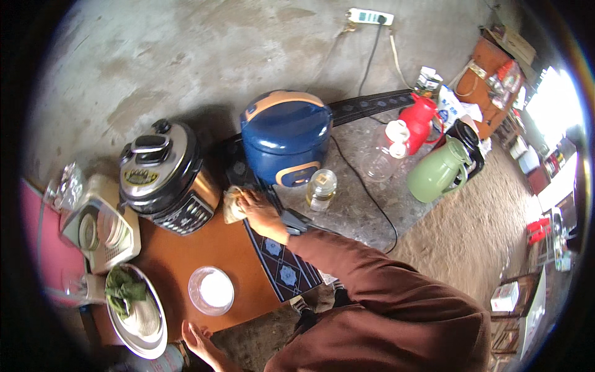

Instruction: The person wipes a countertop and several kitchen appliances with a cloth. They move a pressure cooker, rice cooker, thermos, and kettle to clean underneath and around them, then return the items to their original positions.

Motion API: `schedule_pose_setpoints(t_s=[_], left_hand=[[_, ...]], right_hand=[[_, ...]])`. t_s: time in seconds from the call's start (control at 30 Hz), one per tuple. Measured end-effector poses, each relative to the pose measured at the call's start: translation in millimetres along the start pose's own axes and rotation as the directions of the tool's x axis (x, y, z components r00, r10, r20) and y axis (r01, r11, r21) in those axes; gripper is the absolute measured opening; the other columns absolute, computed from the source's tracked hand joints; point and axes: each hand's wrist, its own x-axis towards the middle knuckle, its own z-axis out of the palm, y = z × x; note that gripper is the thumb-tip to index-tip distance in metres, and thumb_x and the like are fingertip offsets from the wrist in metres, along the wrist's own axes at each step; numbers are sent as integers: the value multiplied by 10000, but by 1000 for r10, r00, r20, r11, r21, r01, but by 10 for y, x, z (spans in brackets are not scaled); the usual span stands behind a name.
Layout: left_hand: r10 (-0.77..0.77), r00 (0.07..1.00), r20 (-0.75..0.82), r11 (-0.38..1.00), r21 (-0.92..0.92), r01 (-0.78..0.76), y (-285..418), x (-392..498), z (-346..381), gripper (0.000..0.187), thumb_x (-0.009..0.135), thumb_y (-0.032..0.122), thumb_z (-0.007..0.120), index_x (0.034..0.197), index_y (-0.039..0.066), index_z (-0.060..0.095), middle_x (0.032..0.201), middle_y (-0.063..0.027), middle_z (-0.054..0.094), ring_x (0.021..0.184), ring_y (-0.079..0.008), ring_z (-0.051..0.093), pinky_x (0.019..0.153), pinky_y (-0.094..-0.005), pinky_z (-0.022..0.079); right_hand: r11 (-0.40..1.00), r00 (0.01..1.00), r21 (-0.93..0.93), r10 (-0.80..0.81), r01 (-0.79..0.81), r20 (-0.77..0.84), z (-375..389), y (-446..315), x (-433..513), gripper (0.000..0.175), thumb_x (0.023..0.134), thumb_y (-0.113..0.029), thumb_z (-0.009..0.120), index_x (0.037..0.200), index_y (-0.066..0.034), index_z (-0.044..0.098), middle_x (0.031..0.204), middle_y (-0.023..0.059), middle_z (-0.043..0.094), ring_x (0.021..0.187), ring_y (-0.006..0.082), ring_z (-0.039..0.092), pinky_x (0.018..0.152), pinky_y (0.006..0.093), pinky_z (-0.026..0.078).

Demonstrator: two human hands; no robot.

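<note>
My right hand (260, 214) reaches across the brown table (218, 249) and grips a pale, crumpled cloth or small bag (234, 205); which of the two I cannot tell. That item is beside the electric pressure cooker (169, 179), whose lid is on. Low at the table's near edge, my left hand (199, 343) holds nothing, its fingers apart. Just beyond it stands a clear plastic bowl (194, 290) with bright white contents too glaring to identify. Left of the bowl, a white basin (162, 332) holds a leafy cabbage (132, 300) with green leaves and a pale stem.
A blue rice cooker (286, 135) stands behind my right hand, near a lidded glass jar (321, 189). Red (420, 121) and green (437, 172) jugs are farther right. A black cord (367, 193) crosses the grey surface. A dish rack (132, 237) with bowls stands left.
</note>
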Motion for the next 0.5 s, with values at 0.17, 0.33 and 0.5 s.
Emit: schedule_pose_setpoints(t_s=[0.17, 0.33, 0.5], left_hand=[[106, 994, -29, 989, -105, -108, 588, -359, 346, 345, 1002, 247, 648, 1265, 28, 602, 931, 5, 602, 737, -70, 525, 647, -220, 422], [99, 976, 195, 986, -149, -70, 1000, -679, 1085, 236, 984, 125, 619, 1197, 30, 654, 1025, -53, 695, 806, -116, 610, 701, -255, 484], [250, 729, 637, 968, -167, -186, 1116, -1118, 2052, 302, 962, 64, 685, 1255, 40, 617, 1138, -75, 683, 990, -128, 667, 738, -250, 557]], right_hand=[[973, 958, 2, -226, 229, 178, -675, 53, -938, 607, 875, 12, 518, 1471, 20, 406, 1569, 227, 346, 1478, 364, 315, 1244, 449, 240], [938, 892, -29, -320, 347, 320, -1238, 302, -1733, 646, 864, 41, 511, 1494, 18, 371, 1586, 218, 312, 1509, 341, 260, 1255, 456, 214], [965, 899, 31, -255, 261, 355, -1637, 763, -2321, 614, 899, -63, 516, 1504, -65, 412, 1593, 132, 356, 1526, 283, 239, 1266, 472, 141]])
